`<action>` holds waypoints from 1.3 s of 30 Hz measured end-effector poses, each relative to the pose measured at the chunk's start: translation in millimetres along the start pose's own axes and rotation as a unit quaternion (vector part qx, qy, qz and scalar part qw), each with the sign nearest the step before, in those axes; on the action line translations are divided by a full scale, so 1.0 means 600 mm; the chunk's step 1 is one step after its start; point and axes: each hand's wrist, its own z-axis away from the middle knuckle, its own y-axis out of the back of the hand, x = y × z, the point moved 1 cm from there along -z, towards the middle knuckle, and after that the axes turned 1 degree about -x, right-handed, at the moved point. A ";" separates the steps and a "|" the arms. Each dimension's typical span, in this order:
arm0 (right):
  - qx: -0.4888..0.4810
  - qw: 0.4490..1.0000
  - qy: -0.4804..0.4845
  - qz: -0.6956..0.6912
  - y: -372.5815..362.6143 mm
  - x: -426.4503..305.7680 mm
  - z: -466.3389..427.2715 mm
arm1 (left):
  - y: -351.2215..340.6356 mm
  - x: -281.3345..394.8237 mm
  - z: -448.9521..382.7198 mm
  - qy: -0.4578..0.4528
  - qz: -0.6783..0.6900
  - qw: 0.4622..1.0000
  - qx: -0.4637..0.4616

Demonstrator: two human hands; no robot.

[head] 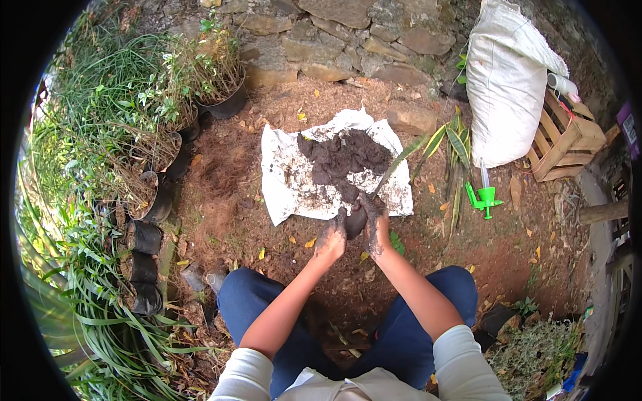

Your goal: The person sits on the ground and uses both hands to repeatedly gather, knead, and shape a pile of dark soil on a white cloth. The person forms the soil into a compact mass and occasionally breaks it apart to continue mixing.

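My left hand (332,238) and my right hand (376,226), both smeared with dark mud, are cupped around a rounded lump of wet dark soil (355,223). A snake plant leaf (405,154) slants up and right from my right hand's fingers. Whether its base sits inside the lump or only against the fingers, I cannot tell. Just beyond my hands lies a flattened white woven sack (279,188), stained with soil. On it spreads a heap of moist dark soil (346,155). More snake plant leaves (455,145) with yellow edges lie on the ground to the right.
Coconut-like brown fiber (215,185) lies left of the sack. Potted plants (223,103) and black grow bags (145,268) line the left. At right are a full white sack (509,90), a green spray nozzle (485,199) and a wooden crate (572,138). A stone wall (346,40) stands behind.
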 end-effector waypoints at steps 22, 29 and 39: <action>0.030 0.999 -0.004 0.036 0.008 -0.011 -0.006 | -0.044 0.119 0.044 0.116 0.093 0.988 -0.043; -0.090 0.994 -0.054 -0.033 0.016 -0.011 -0.015 | -0.055 0.106 0.033 0.032 0.263 0.962 -0.059; -0.020 0.990 -0.136 -0.009 -0.001 -0.033 -0.007 | -0.038 0.146 0.064 0.095 0.215 0.960 -0.149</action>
